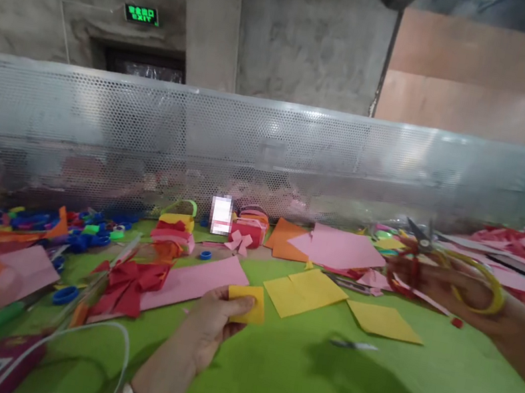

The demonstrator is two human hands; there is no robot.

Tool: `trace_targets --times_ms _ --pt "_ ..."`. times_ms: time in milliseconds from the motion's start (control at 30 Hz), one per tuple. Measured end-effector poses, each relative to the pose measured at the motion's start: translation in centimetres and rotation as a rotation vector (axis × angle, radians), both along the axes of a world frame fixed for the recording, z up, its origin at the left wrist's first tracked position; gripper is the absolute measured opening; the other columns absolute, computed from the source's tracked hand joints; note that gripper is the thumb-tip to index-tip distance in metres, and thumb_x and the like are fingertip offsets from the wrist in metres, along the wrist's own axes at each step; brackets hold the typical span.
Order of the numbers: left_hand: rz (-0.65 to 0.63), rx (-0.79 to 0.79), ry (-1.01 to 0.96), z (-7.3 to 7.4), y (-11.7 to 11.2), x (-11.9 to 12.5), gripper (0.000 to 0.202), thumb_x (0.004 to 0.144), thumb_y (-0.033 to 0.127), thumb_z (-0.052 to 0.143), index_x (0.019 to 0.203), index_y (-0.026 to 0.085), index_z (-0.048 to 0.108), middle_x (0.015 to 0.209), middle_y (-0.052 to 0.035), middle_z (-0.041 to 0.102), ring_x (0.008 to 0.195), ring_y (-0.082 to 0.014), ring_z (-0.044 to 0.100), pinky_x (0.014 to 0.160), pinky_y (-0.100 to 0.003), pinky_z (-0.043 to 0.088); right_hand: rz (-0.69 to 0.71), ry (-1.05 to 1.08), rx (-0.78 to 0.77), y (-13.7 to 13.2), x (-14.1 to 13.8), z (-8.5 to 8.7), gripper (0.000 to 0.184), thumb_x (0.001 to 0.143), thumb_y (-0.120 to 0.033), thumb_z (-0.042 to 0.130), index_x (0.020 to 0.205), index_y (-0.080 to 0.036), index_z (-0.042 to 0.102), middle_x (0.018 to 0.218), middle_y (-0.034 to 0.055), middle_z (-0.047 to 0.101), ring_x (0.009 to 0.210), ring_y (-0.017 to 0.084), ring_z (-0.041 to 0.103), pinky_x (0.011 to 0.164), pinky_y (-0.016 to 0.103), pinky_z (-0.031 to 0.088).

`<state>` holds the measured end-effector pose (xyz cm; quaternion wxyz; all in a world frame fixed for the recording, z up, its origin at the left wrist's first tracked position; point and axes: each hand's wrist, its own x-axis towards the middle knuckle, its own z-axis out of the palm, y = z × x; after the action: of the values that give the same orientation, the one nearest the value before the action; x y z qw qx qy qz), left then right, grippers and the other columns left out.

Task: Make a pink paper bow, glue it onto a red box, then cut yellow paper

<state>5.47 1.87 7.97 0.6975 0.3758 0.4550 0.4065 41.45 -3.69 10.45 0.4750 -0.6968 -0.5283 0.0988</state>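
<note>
My left hand [214, 323] pinches a small folded-looking yellow piece of paper [253, 313] between thumb and fingers, above the green table cover. On the right, my right hand [445, 281] is raised with fingers curled around a pair of scissors [422, 238]. Their dark blades point up and away, and the handle loops look red and yellow, blurred by motion. Between the hands lie a creased yellow sheet [304, 292] and a smaller yellow sheet [385, 322]. A thin blade-like piece [353, 344] rests in front of them.
Pink sheets [345, 248] and an orange sheet [288, 240] lie at the back. Red paper bows [133, 282], blue rings [65, 295], a glue gun [2, 361] with a white cord, and paper scraps crowd the left. A perforated metal screen [270, 150] borders the far edge.
</note>
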Motion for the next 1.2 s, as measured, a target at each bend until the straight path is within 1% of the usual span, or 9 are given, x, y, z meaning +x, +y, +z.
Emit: trace_targets --times_ms 67,133,267,367,533,700,833,1067,1200 --pt "0.033 0.012 -0.010 -0.1 0.1 0.0 0.014 0.066 -0.001 0.067 0.073 0.012 0.066 0.065 -0.0032 0.068 0.057 -0.0097 0.061 0.056 -0.019 0.048 0.382 0.376 0.033 1.1 -4.1 1.0 0.041 0.082 -0.003 0.032 0.118 -0.012 0.050 0.091 0.0158 0.066 0.078 0.016 0.064 0.065 0.030 0.044" --pt "0.066 0.028 -0.020 -0.3 0.3 -0.3 0.014 0.067 0.000 0.066 0.073 0.013 0.066 0.068 -0.0032 0.069 0.058 -0.0095 0.061 0.057 -0.019 0.049 0.568 0.507 0.024 2.2 -8.9 1.4 0.039 0.078 -0.012 0.048 0.116 -0.014 0.049 0.074 0.0061 0.064 0.062 0.015 0.060 0.057 0.028 0.044" --pt "0.044 0.062 0.012 -1.0 0.7 -0.8 0.017 0.058 0.009 0.076 0.072 0.013 0.067 0.072 -0.0051 0.070 0.060 -0.0118 0.062 0.058 -0.022 0.048 0.693 0.418 -0.110 3.6 -17.4 0.3 0.039 0.070 -0.029 0.066 0.104 -0.016 0.054 0.063 -0.0012 0.059 0.046 0.009 0.048 0.042 0.022 0.038" --pt "-0.072 0.124 0.086 -1.3 0.8 -0.7 0.028 0.049 0.019 0.082 0.073 0.009 0.070 0.070 -0.0078 0.070 0.059 -0.0141 0.062 0.057 -0.024 0.047 0.706 0.437 -0.122 3.9 -20.3 -1.5 0.039 0.060 -0.026 0.074 0.093 -0.016 0.056 0.064 -0.0035 0.057 0.047 0.007 0.046 0.042 0.019 0.036" --pt "-0.144 0.231 0.195 -1.0 0.1 0.1 0.025 0.049 0.020 0.080 0.071 0.009 0.072 0.068 -0.0069 0.070 0.057 -0.0126 0.059 0.056 -0.022 0.044 0.727 0.496 -0.163 4.0 -19.8 -3.2 0.035 0.059 -0.028 0.075 0.085 -0.017 0.056 0.058 -0.0050 0.056 0.046 0.008 0.048 0.045 0.021 0.037" --pt "-0.088 0.231 0.282 -0.7 0.0 0.1 0.026 0.052 0.026 0.080 0.072 0.011 0.072 0.065 -0.0061 0.069 0.052 -0.0097 0.057 0.053 -0.020 0.041 0.605 0.659 -0.055 4.6 -18.9 -3.3 0.041 0.051 -0.030 0.079 0.082 -0.017 0.054 0.054 -0.0074 0.054 0.046 0.009 0.051 0.047 0.023 0.042" --pt "-0.079 0.222 0.330 -0.6 0.2 -0.5 0.022 0.054 0.026 0.078 0.067 0.010 0.072 0.056 -0.0051 0.066 0.047 -0.0086 0.054 0.051 -0.019 0.040 0.628 0.694 -0.035 4.9 -18.8 -3.3 0.044 0.050 -0.030 0.080 0.082 -0.017 0.053 0.055 -0.0075 0.055 0.046 0.008 0.052 0.048 0.023 0.042" --pt "-0.215 0.261 0.238 0.1 -0.6 -0.3 0.028 0.050 0.013 0.078 0.078 0.011 0.072 0.078 -0.0079 0.071 0.065 -0.0142 0.062 0.061 -0.021 0.045 0.666 0.572 -0.104 3.8 -19.5 -3.1 0.041 0.052 -0.030 0.079 0.082 -0.018 0.054 0.056 -0.0065 0.055 0.049 0.010 0.052 0.051 0.025 0.043" --pt "-0.085 0.236 0.180 -0.4 -0.2 -0.1 0.018 0.053 0.015 0.078 0.069 0.011 0.071 0.067 -0.0060 0.070 0.058 -0.0130 0.060 0.057 -0.022 0.044 0.657 0.566 -0.102 3.5 -20.1 -3.3 0.043 0.057 -0.039 0.075 0.086 -0.018 0.052 0.063 -0.0042 0.053 0.053 0.011 0.051 0.050 0.025 0.041"
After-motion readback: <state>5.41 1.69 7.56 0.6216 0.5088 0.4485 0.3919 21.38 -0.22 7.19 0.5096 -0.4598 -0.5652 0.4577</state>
